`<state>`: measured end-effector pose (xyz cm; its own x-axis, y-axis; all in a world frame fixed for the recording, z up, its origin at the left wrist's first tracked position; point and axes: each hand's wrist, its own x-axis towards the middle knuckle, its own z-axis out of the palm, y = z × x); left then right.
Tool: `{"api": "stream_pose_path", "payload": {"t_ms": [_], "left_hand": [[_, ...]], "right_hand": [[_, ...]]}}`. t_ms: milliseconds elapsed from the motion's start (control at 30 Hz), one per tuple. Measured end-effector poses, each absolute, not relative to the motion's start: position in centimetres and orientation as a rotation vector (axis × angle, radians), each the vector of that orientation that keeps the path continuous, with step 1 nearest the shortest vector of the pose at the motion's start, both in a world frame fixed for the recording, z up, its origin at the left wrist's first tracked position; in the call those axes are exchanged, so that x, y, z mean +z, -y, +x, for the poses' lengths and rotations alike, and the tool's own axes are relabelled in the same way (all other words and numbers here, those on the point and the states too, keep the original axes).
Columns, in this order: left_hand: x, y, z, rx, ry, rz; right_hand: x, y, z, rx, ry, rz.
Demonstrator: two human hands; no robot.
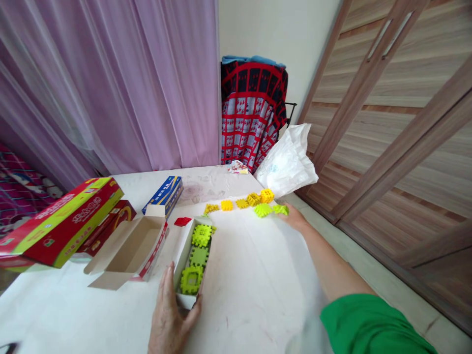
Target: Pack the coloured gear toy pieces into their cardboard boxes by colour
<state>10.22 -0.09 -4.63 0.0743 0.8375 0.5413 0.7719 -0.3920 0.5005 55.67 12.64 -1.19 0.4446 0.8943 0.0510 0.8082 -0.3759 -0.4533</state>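
Near the front of the table, my left hand (172, 309) is closed around the near end of a narrow white box (179, 260). Several lime-green toothed plastic building blocks (199, 256) lie in a line inside this box. Far out to the right, by the table's edge, my right hand (293, 216) grips a small lime-green block (280, 210); the block partly hides its fingers. Just left of it lies another lime-green block (263, 210). A row of yellow blocks (242, 203) stretches leftward behind these, with a stacked yellow block (267, 195) at its right end.
An open cardboard box (129, 246) lies left of the white box. Beyond it are a blue box (164, 194), a large red and yellow box (70, 216) and a red piece (182, 221). A white plastic bag (287, 160) sits at the table's far right, near the wooden wardrobe (387, 113).
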Motion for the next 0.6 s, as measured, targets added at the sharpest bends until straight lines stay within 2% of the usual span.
{"api": "stream_pose_path", "payload": {"t_ms": [167, 367, 467, 600], "left_hand": [[-4.7, 0.4, 10.5, 1.278, -1.627, 2.245], [-4.4, 0.5, 10.8, 1.303, -1.614, 2.236], [-4.3, 0.6, 10.9, 1.329, -1.614, 2.234], [-4.3, 0.6, 11.1, 1.358, -1.607, 2.23]], "right_hand": [[3.0, -9.3, 49.7, 0.535, 1.602, -1.856], [9.7, -7.4, 35.3, 0.777, 2.16, -1.625], [10.3, -7.8, 29.6, 0.623, 2.477, -1.617], [9.5, -8.3, 26.2, 0.356, 2.715, -1.712]]}}
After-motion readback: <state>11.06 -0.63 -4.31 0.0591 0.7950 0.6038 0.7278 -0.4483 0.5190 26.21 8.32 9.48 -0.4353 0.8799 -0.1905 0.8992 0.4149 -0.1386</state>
